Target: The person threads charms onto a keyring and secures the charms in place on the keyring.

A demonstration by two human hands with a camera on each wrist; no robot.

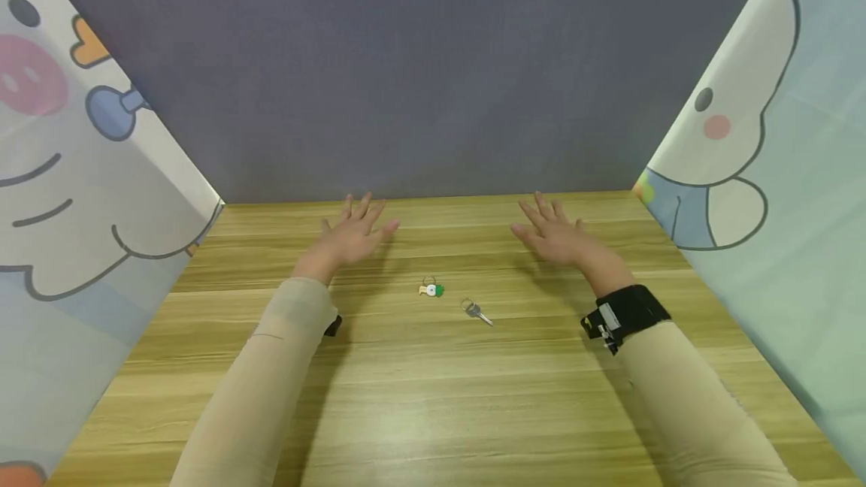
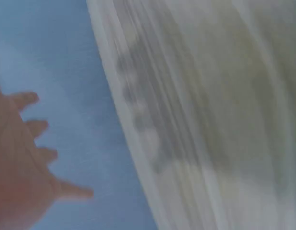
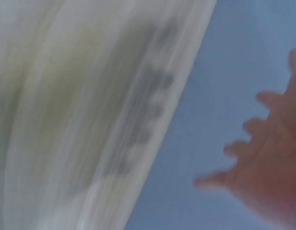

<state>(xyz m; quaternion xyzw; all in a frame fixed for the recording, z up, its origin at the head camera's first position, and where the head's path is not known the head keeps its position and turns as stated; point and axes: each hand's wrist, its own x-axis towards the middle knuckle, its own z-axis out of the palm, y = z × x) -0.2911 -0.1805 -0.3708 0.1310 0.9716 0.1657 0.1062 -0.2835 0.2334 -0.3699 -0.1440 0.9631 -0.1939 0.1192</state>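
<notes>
A: Hazards from here? Largest first.

B: Table (image 1: 433,412): looks smooth, so small metal could skate if nudged instead of lifted. Likely cause: a fingertip arriving sideways.

A: Next size down?

B: Left hand (image 1: 353,239) and right hand (image 1: 556,239), both near the far edge. Were they to come inward together, they could bump over one spot. Strap (image 1: 632,313), right wrist: its dangling part could sweep small items aside if that arm passes low.

A: Smallest?

B: Key (image 1: 473,310): lies flat and thin; a shallow pinch could slip off. Charm (image 1: 431,290): a careless reach could push it against the key.

A: Finger state?

B: Spread on both, thumbs out, nothing pinched. Both look raised off the table; exact gap, cannot tell.

A: Position relative to the fingers?

B: Key: on the table between the hands, closer to the person than any fingertip, on the right hand's side, well apart from its thumb. Charm: beyond the key and to its left, nearer the left thumb. The two lie near each other, not touching. Neither shows in the wrist views.
</notes>
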